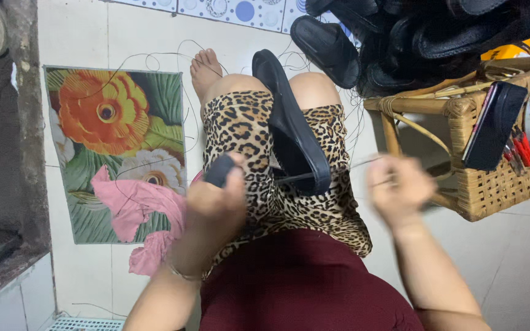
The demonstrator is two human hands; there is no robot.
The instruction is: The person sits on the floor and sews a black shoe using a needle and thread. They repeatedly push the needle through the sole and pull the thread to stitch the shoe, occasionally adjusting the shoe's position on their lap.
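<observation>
Far left of the sole, a flowered mat (115, 122) lies flat on the tiled floor, and a pink cloth (133, 205) sits crumpled on its lower right part, spilling off the edge toward the lap.

Next, the left hand (213, 199), just left of the sole. It's curled tight round a dark handle (220, 168), thumb pressed up along it; only the top of that handle pokes out above the fingers. What kind of tool it is, I can't tell.

Now the centre: the black sole (289, 125) stands on edge, wedged between the knees in leopard-print shorts (240, 132), toe end up and away, heel end low near the lap. A thin thread (338, 168) runs from its lower end out to the right.

Right of the sole, the right hand (400, 187) is blurred. It looks closed in a loose fist at the thread's end, well clear of the sole; the grip itself is too smeared to be sure.

Far right, a wicker basket (492, 190) holds a black block and red-handled tools, with a heap of black sandals (424, 37) above it.
</observation>
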